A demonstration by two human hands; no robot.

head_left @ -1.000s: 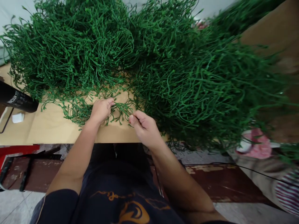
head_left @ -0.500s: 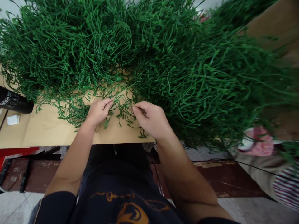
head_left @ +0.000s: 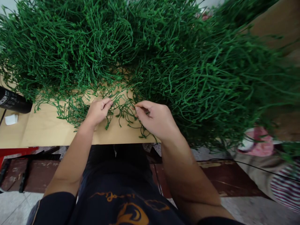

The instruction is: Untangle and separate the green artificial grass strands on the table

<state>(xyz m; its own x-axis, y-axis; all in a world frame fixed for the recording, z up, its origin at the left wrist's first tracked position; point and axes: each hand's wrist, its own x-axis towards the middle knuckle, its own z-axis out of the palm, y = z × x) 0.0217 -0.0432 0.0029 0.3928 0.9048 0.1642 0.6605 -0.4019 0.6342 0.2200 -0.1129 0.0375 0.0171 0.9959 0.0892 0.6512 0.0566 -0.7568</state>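
Tiled floor (head_left: 248, 207) shows at five and seven o'clock, below a scuffed reddish-brown board (head_left: 227, 181), with the wearer's dark T-shirt (head_left: 100, 203) at six. Striped fabric (head_left: 284, 190) at four o'clock is cut off; it may be someone's clothing. Past the near edge, brown cardboard (head_left: 49, 131) covers the work surface, probably to protect it.

Just below centre, the right hand (head_left: 156, 120) has its thumb and forefinger tips pressed together, apparently on a strand; the other fingers curl out of sight. Toward nine o'clock, the left hand (head_left: 99, 111) pinches a small bunch of artificial green stems (head_left: 122, 107) between thumb and fingers, seemingly anchoring it so the right can work at its free ends. This bunch lies on the cardboard, spreading to both sides of the left hand, whose palm hides its middle.

At nine o'clock, apart from the hands and perhaps kept out of their way, a black vacuum flask (head_left: 14, 101) is cropped by the frame. Beyond, a heaped green pile (head_left: 77, 47) stretches from ten to three o'clock, blurred rightward and masking whatever supports it.
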